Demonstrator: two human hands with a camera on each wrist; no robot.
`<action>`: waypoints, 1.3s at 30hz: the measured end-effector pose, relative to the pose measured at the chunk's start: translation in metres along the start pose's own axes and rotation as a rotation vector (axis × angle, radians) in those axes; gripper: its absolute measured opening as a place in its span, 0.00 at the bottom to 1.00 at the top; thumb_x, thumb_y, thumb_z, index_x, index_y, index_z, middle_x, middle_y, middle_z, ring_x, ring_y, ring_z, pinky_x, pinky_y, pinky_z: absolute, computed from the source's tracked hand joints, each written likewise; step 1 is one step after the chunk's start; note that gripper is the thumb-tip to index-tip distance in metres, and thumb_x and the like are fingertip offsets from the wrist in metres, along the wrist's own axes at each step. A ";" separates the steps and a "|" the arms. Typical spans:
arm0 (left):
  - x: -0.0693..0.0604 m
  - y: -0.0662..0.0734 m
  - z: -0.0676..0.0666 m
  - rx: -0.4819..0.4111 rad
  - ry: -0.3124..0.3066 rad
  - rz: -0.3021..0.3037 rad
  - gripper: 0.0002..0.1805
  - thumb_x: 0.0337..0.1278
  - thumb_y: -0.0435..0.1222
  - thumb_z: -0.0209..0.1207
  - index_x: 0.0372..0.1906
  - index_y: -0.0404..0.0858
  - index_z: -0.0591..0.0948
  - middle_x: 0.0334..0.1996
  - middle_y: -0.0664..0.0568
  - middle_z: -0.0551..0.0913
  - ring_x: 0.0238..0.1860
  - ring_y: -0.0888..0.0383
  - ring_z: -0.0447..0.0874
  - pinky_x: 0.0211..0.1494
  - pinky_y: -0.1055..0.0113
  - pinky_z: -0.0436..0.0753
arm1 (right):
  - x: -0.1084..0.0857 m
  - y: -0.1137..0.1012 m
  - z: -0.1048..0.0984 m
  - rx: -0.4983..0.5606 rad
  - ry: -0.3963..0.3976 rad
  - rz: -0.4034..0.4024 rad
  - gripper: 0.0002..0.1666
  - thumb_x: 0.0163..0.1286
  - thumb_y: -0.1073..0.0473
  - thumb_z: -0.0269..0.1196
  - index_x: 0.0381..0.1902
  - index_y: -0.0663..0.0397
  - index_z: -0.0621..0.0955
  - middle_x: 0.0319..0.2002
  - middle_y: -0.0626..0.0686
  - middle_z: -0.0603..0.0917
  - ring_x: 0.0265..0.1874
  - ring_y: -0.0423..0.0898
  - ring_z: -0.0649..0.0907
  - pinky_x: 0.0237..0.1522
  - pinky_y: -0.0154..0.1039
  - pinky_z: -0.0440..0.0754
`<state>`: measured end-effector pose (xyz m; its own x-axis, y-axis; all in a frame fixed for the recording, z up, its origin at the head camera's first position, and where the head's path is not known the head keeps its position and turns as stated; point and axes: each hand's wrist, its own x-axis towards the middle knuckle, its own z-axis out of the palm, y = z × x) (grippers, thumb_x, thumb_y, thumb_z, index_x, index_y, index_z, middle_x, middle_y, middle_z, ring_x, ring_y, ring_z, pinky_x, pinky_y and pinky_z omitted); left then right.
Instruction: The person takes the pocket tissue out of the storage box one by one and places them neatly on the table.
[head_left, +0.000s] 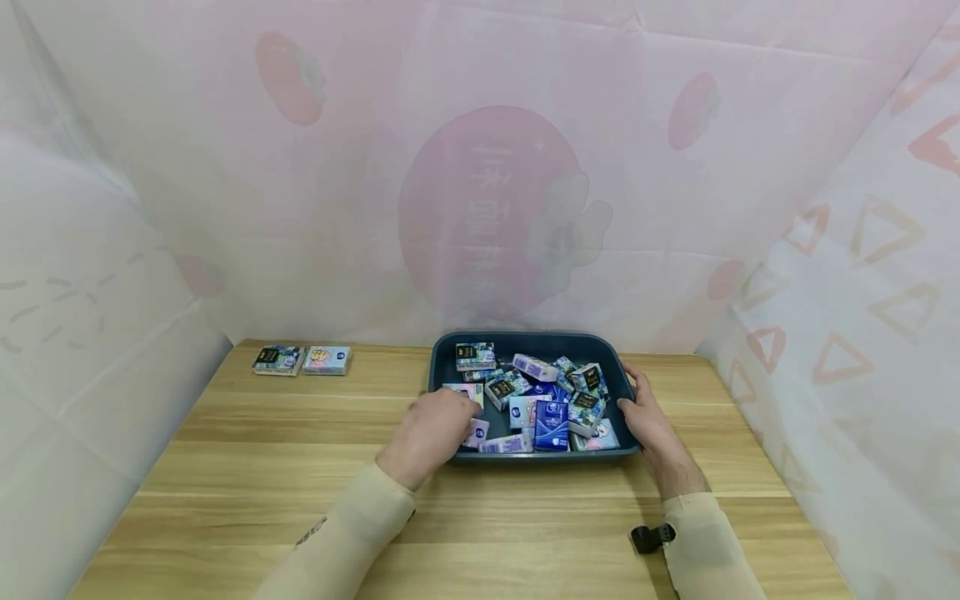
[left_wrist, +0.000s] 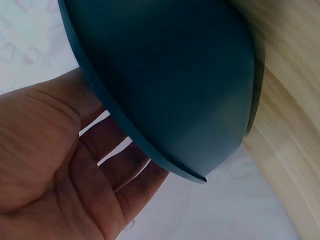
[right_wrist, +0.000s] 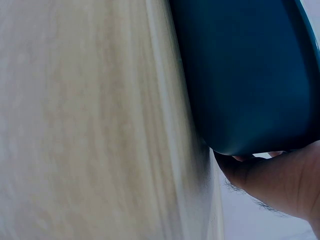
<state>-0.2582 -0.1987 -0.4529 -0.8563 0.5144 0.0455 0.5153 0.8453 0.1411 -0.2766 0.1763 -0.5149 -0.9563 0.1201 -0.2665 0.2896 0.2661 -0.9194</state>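
Right hand [head_left: 649, 421] grips the teal tray [head_left: 517, 459]; left hand [head_left: 431, 432] reaches in among the tissue packs [head_left: 551, 426], its hold hidden! Best brace the tray, pinch one pack, lift clear of the rim.

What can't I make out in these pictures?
Left-hand grip: fingertips hidden by the tray, left wrist view.
Packs inside: fine print too small, head view; tray wall hides them, both wrist views.
Rest of the tray: cut off by top edge, left wrist view.
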 end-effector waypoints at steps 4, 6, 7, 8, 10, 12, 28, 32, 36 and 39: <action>0.001 0.002 0.000 -0.051 -0.060 -0.033 0.07 0.79 0.37 0.77 0.54 0.42 0.98 0.51 0.48 0.99 0.43 0.56 0.91 0.56 0.55 0.99 | 0.000 0.000 -0.001 -0.001 0.000 0.004 0.45 0.96 0.65 0.40 1.00 0.37 0.41 0.95 0.72 0.53 0.83 0.68 0.71 0.79 0.63 0.76; 0.003 0.002 0.001 -0.053 -0.081 -0.036 0.08 0.78 0.38 0.78 0.54 0.43 0.98 0.51 0.49 0.99 0.44 0.56 0.90 0.58 0.54 0.99 | -0.002 -0.001 -0.001 0.000 -0.002 0.007 0.46 0.96 0.65 0.40 1.00 0.36 0.41 0.95 0.72 0.53 0.83 0.68 0.71 0.80 0.63 0.76; 0.003 0.002 0.001 -0.050 -0.085 -0.031 0.07 0.77 0.37 0.78 0.53 0.43 0.98 0.49 0.49 0.99 0.43 0.56 0.90 0.57 0.55 0.98 | -0.002 -0.001 -0.001 0.000 -0.001 0.010 0.46 0.96 0.65 0.40 1.00 0.36 0.41 0.95 0.71 0.53 0.83 0.68 0.71 0.80 0.63 0.76; 0.004 0.002 0.002 -0.046 -0.088 -0.026 0.07 0.76 0.37 0.79 0.52 0.43 0.99 0.48 0.50 0.99 0.42 0.57 0.90 0.56 0.55 0.98 | -0.002 -0.001 -0.001 -0.002 -0.001 0.012 0.46 0.96 0.65 0.40 1.00 0.35 0.41 0.95 0.71 0.53 0.83 0.68 0.71 0.80 0.63 0.76; 0.006 0.001 0.002 -0.037 -0.092 -0.017 0.06 0.75 0.35 0.79 0.51 0.43 0.99 0.45 0.50 0.98 0.41 0.57 0.89 0.54 0.55 0.97 | -0.003 -0.001 -0.001 -0.001 -0.001 0.012 0.46 0.96 0.65 0.40 1.00 0.35 0.41 0.95 0.71 0.53 0.83 0.68 0.71 0.80 0.62 0.76; 0.009 0.000 0.004 -0.030 -0.092 -0.010 0.06 0.74 0.33 0.79 0.50 0.43 0.99 0.43 0.51 0.98 0.40 0.57 0.88 0.53 0.55 0.97 | -0.004 -0.001 0.000 0.001 0.000 0.013 0.46 0.96 0.65 0.40 1.00 0.35 0.41 0.95 0.71 0.54 0.84 0.67 0.71 0.81 0.63 0.75; 0.016 -0.002 0.007 0.102 -0.072 0.067 0.05 0.72 0.35 0.81 0.47 0.43 0.96 0.42 0.50 0.97 0.42 0.54 0.91 0.54 0.53 0.98 | 0.002 0.001 -0.002 -0.003 -0.005 0.014 0.45 0.96 0.65 0.38 1.00 0.37 0.40 0.95 0.72 0.52 0.85 0.69 0.69 0.81 0.64 0.76; 0.019 -0.003 0.006 0.116 -0.064 0.076 0.11 0.70 0.38 0.83 0.51 0.43 0.96 0.46 0.50 0.97 0.45 0.53 0.93 0.55 0.54 0.97 | -0.001 0.000 -0.001 -0.003 -0.003 0.014 0.45 0.96 0.65 0.39 1.00 0.36 0.41 0.95 0.72 0.53 0.84 0.68 0.70 0.80 0.62 0.76; 0.022 -0.005 0.002 0.115 -0.052 0.074 0.16 0.72 0.39 0.83 0.60 0.44 0.96 0.55 0.50 0.97 0.55 0.51 0.94 0.64 0.53 0.97 | -0.003 -0.002 0.000 0.000 -0.003 0.012 0.46 0.96 0.65 0.40 1.00 0.35 0.42 0.95 0.72 0.53 0.84 0.68 0.70 0.80 0.63 0.76; 0.024 -0.006 -0.002 0.121 -0.043 0.072 0.19 0.72 0.41 0.82 0.63 0.45 0.95 0.59 0.50 0.97 0.59 0.49 0.94 0.67 0.51 0.96 | -0.003 -0.003 0.000 -0.004 -0.003 0.018 0.46 0.96 0.65 0.41 1.00 0.34 0.42 0.95 0.72 0.53 0.85 0.69 0.69 0.83 0.66 0.75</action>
<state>-0.2815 -0.1915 -0.4510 -0.8162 0.5776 0.0080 0.5777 0.8160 0.0186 -0.2742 0.1751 -0.5113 -0.9510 0.1220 -0.2841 0.3071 0.2674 -0.9133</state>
